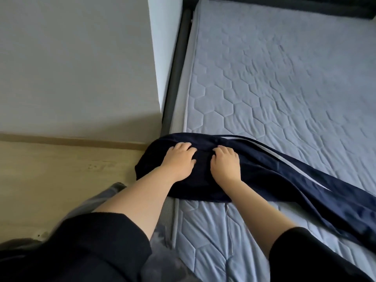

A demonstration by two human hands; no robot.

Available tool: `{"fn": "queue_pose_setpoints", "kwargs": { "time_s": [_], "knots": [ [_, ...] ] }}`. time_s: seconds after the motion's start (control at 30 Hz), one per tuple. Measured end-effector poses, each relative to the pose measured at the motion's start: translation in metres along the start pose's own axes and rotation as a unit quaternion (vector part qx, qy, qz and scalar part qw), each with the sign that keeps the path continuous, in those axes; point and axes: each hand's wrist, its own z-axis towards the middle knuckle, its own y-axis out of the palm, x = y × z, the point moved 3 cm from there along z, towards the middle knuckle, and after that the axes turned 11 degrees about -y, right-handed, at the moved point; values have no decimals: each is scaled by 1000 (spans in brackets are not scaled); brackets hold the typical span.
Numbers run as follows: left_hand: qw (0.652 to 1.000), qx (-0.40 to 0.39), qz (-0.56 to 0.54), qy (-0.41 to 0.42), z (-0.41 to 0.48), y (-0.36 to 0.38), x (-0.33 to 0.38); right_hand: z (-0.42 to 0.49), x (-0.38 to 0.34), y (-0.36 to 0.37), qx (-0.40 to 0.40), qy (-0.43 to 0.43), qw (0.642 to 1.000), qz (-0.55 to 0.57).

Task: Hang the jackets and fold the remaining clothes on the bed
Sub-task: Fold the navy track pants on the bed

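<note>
Currently the navy track pants [274,184] are lying across the near-left edge of the bed [284,78], trailing toward 4 o'clock, with the left hand [180,157] pressing its spread fingers on the bunched end and the right hand [224,161] digging bent fingertips into the cloth; I cannot tell whether it is pinching a fold. Judging by the drape, the fabric is looking light, limp and slightly slick, so it is probably calling for 2 grips at the waistband corners, at the garment's 9 o'clock end, not 1 mid-leg.

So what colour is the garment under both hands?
The garment is dark navy with white stripes running along it, seen best in the head view.
</note>
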Motion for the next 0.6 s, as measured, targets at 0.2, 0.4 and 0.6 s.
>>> {"fn": "queue_pose_setpoints", "kwargs": {
  "time_s": [0.2,0.4,0.6],
  "knots": [
    [996,-88,20,0,13,3,59,-20,50,-16,-47,99,993,47],
    [996,-21,77,40,10,0,66,-56,52,-5,-19,106,993,41],
    [993,-108,-41,1,10,-2,53,-58,47,-6,-56,118,988,80]
  ]
}}
